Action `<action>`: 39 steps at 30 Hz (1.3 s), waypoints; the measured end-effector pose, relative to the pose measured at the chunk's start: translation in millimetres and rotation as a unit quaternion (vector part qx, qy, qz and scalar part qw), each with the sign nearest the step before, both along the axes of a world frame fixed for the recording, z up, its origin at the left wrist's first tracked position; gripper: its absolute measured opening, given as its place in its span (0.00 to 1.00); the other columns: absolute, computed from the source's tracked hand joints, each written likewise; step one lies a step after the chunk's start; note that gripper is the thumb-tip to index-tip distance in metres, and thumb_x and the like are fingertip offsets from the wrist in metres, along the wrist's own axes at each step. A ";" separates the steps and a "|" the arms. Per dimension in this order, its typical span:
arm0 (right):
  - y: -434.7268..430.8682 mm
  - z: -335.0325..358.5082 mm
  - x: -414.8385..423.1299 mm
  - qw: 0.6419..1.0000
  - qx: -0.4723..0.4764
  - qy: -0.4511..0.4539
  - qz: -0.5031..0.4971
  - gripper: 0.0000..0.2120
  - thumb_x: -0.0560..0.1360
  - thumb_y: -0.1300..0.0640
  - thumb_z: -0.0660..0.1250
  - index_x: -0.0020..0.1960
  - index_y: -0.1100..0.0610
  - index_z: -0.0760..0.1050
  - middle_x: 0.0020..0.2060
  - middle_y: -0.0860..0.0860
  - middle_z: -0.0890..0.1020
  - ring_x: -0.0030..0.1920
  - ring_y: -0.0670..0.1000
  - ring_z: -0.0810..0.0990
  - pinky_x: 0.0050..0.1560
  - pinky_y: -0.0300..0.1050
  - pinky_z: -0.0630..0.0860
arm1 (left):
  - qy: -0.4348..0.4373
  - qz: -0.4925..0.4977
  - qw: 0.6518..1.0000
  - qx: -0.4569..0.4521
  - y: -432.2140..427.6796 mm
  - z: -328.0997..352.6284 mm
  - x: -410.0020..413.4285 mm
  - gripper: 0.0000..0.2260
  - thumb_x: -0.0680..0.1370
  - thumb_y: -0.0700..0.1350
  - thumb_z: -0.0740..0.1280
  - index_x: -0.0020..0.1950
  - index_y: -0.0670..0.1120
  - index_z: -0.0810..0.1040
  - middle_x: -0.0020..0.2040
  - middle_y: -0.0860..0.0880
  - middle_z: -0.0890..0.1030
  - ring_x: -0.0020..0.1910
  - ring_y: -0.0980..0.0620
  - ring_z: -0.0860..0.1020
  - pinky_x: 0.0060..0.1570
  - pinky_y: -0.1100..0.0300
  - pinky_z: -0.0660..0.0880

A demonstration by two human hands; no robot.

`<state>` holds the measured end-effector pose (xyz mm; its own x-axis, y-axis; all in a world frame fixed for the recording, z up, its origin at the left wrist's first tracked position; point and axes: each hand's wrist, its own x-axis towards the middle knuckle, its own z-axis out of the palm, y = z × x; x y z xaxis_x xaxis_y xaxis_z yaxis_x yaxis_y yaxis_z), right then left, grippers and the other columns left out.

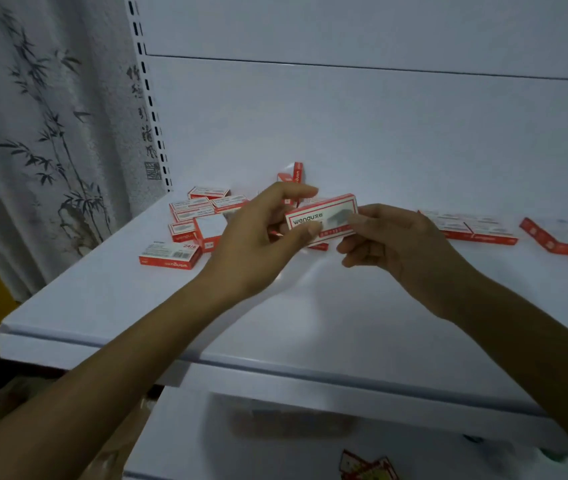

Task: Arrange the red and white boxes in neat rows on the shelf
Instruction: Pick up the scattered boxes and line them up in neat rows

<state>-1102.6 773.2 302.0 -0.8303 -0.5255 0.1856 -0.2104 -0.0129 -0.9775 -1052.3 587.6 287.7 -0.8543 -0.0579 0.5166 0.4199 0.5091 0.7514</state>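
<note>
Both my hands hold one red and white box [322,216] above the white shelf [275,306]. My left hand [258,237] pinches its left end between thumb and fingers, and my right hand [390,240] pinches its right end. Several more boxes lie in a loose pile [199,216] at the back left of the shelf, one box [170,254] lying nearest the front. Behind my hands two boxes [293,174] stand upright against the back panel. To the right, boxes lie side by side in a row [473,230], with further ones [559,240] at the right edge.
The shelf's back panel [379,133] rises behind the boxes, with a slotted upright [152,109] at its left. A curtain printed with bamboo [43,133] hangs left of the shelf. A lower shelf [310,445] holds a few red and white boxes [367,467].
</note>
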 end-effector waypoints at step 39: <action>253.5 -42.1 -102.1 0.873 0.313 0.368 -0.072 0.15 0.69 0.51 0.73 0.54 0.49 0.77 0.54 0.47 0.80 0.54 0.47 0.77 0.55 0.48 0.76 | -0.023 -0.037 0.963 -0.264 227.7 -39.5 -117.9 0.18 0.70 0.57 0.72 0.57 0.52 0.78 0.53 0.58 0.80 0.50 0.62 0.73 0.46 0.74 0.67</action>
<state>-1204.7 1026.7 260.0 -0.6736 -0.6148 0.4102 -0.7391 0.5543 -0.3828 -1170.3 815.3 248.2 -0.8690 0.2650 0.4178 0.4419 0.7956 0.4144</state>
